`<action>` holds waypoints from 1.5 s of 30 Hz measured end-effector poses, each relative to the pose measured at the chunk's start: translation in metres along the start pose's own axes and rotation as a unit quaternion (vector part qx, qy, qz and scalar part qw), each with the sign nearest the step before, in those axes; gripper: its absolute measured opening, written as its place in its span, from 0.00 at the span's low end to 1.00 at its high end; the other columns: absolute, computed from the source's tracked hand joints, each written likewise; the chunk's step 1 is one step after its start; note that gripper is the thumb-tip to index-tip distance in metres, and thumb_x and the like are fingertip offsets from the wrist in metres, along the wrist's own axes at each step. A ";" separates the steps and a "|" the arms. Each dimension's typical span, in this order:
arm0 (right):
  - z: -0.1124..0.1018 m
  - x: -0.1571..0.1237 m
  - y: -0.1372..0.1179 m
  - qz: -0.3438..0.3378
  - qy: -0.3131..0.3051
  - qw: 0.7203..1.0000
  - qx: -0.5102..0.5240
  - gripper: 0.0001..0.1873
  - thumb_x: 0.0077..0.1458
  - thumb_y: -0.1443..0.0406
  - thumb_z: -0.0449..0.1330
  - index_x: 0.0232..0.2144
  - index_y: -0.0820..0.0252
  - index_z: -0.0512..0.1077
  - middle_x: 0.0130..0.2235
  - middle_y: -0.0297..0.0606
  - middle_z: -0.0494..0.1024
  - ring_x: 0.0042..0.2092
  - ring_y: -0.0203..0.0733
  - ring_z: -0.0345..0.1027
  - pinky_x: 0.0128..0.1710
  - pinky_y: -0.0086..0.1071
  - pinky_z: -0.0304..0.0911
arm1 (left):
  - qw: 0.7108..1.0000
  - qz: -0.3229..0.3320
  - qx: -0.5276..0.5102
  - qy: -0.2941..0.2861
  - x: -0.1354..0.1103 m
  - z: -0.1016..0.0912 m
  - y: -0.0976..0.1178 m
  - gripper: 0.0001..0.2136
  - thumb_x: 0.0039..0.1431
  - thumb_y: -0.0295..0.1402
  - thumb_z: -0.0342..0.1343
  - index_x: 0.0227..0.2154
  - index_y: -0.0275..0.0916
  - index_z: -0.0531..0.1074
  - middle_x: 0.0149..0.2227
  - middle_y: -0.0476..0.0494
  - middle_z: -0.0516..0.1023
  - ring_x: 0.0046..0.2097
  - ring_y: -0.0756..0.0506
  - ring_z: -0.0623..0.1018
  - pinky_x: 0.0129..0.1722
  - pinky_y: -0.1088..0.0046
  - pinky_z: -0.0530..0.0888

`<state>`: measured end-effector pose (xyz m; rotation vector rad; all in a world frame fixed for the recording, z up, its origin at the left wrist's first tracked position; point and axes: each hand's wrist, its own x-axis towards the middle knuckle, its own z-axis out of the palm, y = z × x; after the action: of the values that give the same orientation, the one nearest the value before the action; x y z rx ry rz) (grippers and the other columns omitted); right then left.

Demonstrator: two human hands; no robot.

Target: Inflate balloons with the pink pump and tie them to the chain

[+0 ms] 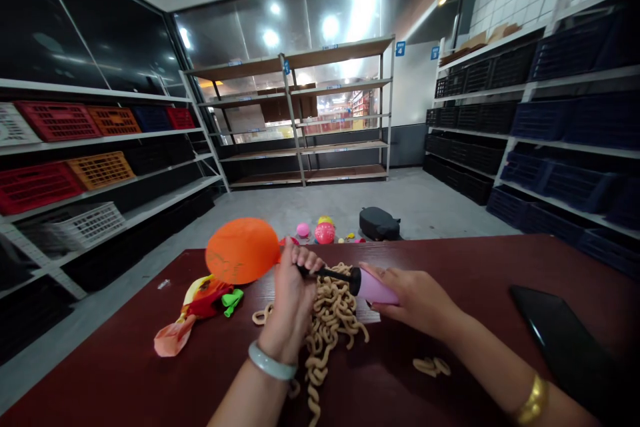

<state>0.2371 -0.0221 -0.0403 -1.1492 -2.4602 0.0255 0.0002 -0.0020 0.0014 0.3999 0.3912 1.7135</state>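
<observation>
The inflated balloon (pixel 243 250) is showing bright orange with thin dark markings. The hand pump (pixel 376 287) is showing lilac and black. The twisted strands (pixel 336 310) are looking beige, one limp balloon (pixel 231 302) is showing vivid green, and the tabletop (pixel 380 380) is showing dark reddish brown.

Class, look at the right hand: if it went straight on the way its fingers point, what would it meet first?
Beyond the lilac pump it grips, the right hand would probably meet the left hand first; the tan coils seem lower, but one view leaves depth unclear.
</observation>
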 end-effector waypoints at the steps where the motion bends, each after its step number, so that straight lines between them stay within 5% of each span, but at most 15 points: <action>1: -0.001 0.000 0.005 -0.002 -0.002 1.000 0.004 0.38 0.58 0.51 0.57 0.66 0.46 0.49 0.47 0.42 0.77 0.44 0.49 0.73 0.42 0.39 0.65 | 1.000 0.011 -0.008 -0.004 0.005 -0.002 0.010 0.21 0.63 0.36 0.52 0.17 0.38 0.53 0.14 0.55 0.54 0.16 0.54 0.57 0.18 0.76 0.57; 7: -0.011 -0.004 0.023 0.006 -0.009 1.000 -0.016 0.36 0.58 0.49 0.56 0.65 0.44 0.51 0.49 0.41 0.76 0.45 0.50 0.73 0.43 0.41 0.65 | 0.998 0.063 -0.018 0.005 0.018 -0.014 0.034 0.19 0.63 0.33 0.52 0.18 0.39 0.53 0.14 0.56 0.54 0.16 0.54 0.59 0.18 0.76 0.58; 20: -0.004 -0.004 -0.006 0.008 -0.017 0.999 -0.037 0.36 0.58 0.51 0.57 0.65 0.44 0.51 0.40 0.38 0.77 0.38 0.46 0.73 0.36 0.36 0.63 | 0.999 -0.001 0.008 0.033 -0.016 -0.004 -0.047 0.21 0.59 0.41 0.57 0.18 0.38 0.55 0.16 0.55 0.55 0.18 0.54 0.59 0.20 0.75 0.59; 24: 0.003 -0.002 -0.017 0.010 -0.003 1.000 -0.023 0.36 0.58 0.52 0.57 0.65 0.45 0.50 0.42 0.38 0.78 0.38 0.47 0.74 0.35 0.36 0.65 | 0.999 0.000 0.018 0.028 -0.026 0.000 -0.055 0.22 0.58 0.44 0.58 0.18 0.38 0.55 0.16 0.55 0.55 0.18 0.53 0.59 0.20 0.75 0.60; 29: 0.004 -0.001 -0.012 0.005 -0.003 1.000 -0.010 0.37 0.59 0.52 0.56 0.66 0.44 0.47 0.44 0.39 0.78 0.41 0.49 0.74 0.38 0.40 0.67 | 0.999 -0.014 0.025 0.029 -0.014 0.000 -0.038 0.23 0.61 0.43 0.55 0.17 0.39 0.53 0.15 0.55 0.53 0.16 0.53 0.57 0.18 0.74 0.56; 37: -0.006 -0.004 0.023 0.007 -0.011 1.000 -0.005 0.37 0.59 0.48 0.55 0.66 0.43 0.49 0.51 0.39 0.76 0.47 0.49 0.73 0.45 0.41 0.66 | 0.999 0.051 0.008 -0.011 0.020 -0.015 0.032 0.21 0.61 0.37 0.55 0.18 0.39 0.52 0.15 0.56 0.54 0.17 0.54 0.59 0.19 0.76 0.58; 45: -0.006 -0.007 0.026 0.015 -0.008 0.999 -0.041 0.34 0.59 0.50 0.55 0.65 0.44 0.52 0.47 0.40 0.77 0.43 0.49 0.73 0.41 0.41 0.66 | 0.998 0.065 -0.011 0.006 0.014 -0.013 0.009 0.20 0.62 0.37 0.54 0.18 0.39 0.54 0.15 0.56 0.54 0.16 0.54 0.58 0.19 0.76 0.57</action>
<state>0.2622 -0.0115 -0.0425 -1.2245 -2.4784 -0.0587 -0.0162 0.0096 -0.0055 0.4071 0.3603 1.8464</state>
